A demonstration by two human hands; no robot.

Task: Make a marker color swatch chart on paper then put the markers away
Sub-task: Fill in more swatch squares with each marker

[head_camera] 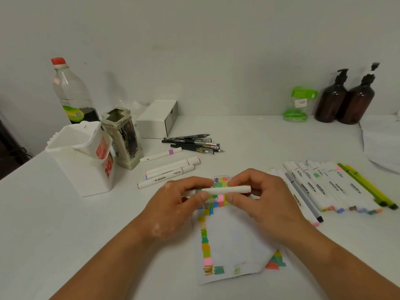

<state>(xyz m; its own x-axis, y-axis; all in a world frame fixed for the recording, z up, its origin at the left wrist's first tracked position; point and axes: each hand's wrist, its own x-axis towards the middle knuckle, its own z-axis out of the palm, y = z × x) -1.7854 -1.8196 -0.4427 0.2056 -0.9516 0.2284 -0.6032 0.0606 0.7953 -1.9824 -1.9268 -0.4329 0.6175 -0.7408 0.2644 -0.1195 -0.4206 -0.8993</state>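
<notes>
I hold a white marker (225,189) level above the paper, one end in my left hand (179,204), the other in my right hand (257,198). Both hands pinch it with thumb and fingers. Under it lies the swatch paper (231,241), with coloured blocks down its left side and across its top; its bottom right corner is folded over. A row of several white markers (324,187) lies to the right. A few more white markers (168,169) lie to the upper left. A white marker box (86,161) stands open at the left.
Black pens (192,144) lie in a pile behind the markers. Two green fineliners (368,185) flank the right row. A plastic bottle (71,92), a pen holder (123,137), a white carton (158,118), a green jar (299,105) and two brown pump bottles (346,100) stand along the wall.
</notes>
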